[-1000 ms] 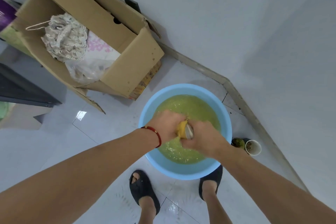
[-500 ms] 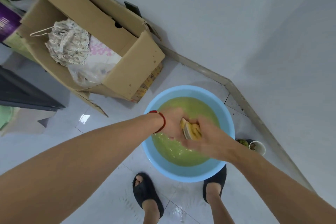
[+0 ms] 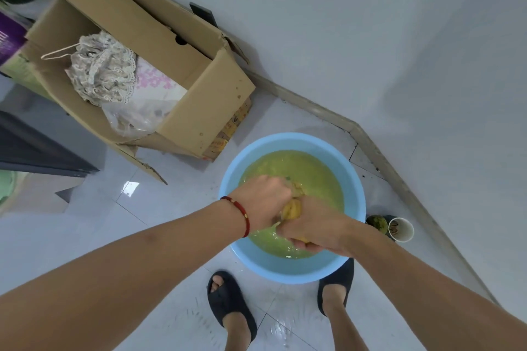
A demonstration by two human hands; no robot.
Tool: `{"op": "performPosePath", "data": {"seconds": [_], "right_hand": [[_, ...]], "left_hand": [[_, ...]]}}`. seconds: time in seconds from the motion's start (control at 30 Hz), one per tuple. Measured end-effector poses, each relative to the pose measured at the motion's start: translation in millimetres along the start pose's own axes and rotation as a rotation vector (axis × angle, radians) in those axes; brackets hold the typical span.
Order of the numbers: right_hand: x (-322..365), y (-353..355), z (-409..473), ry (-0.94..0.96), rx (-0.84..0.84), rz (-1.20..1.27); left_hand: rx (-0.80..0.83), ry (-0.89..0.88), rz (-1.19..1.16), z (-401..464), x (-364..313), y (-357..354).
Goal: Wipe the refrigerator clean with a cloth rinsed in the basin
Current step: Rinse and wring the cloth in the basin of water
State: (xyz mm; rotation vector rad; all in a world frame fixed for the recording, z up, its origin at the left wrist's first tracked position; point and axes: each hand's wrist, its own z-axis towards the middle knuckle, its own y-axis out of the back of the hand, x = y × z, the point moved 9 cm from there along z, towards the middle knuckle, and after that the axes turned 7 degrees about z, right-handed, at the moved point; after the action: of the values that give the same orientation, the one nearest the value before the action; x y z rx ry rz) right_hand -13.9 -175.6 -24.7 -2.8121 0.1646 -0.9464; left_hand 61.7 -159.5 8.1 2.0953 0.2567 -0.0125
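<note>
Both hands, left hand and right hand, grip the yellow cloth bunched between them above the blue basin, where hard wringing could splash murky water onto the floor.

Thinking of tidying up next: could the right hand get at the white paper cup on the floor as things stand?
Probably not right away: the right hand grips the yellow cloth together with the left hand over the blue basin. The paper cup sits unobstructed just beyond the rim.
</note>
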Motion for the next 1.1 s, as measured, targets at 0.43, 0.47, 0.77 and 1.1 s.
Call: {"op": "performPosePath", "data": {"seconds": [0.43, 0.47, 0.77, 1.1], "right_hand": [[32.1, 10.1, 9.0, 0.287, -0.301, -1.006], [28.4, 9.6, 8.8, 0.279, -0.291, -0.986], [-0.3, 1.0, 9.8, 0.188, -0.176, -0.722], [-31.7, -17.3, -20.2, -0.137, 0.336, 0.834]], "left_hand": [[0.664, 0.324, -0.711, -2.8, 16.1, -62.9], [0.672, 0.327, -0.699, -3.7, 14.7, -62.4], [0.326, 0.221, -0.351, 3.3, 5.7, -40.5], [-0.422, -0.135, -0.289, -20.1, -15.5, 27.8]]}}
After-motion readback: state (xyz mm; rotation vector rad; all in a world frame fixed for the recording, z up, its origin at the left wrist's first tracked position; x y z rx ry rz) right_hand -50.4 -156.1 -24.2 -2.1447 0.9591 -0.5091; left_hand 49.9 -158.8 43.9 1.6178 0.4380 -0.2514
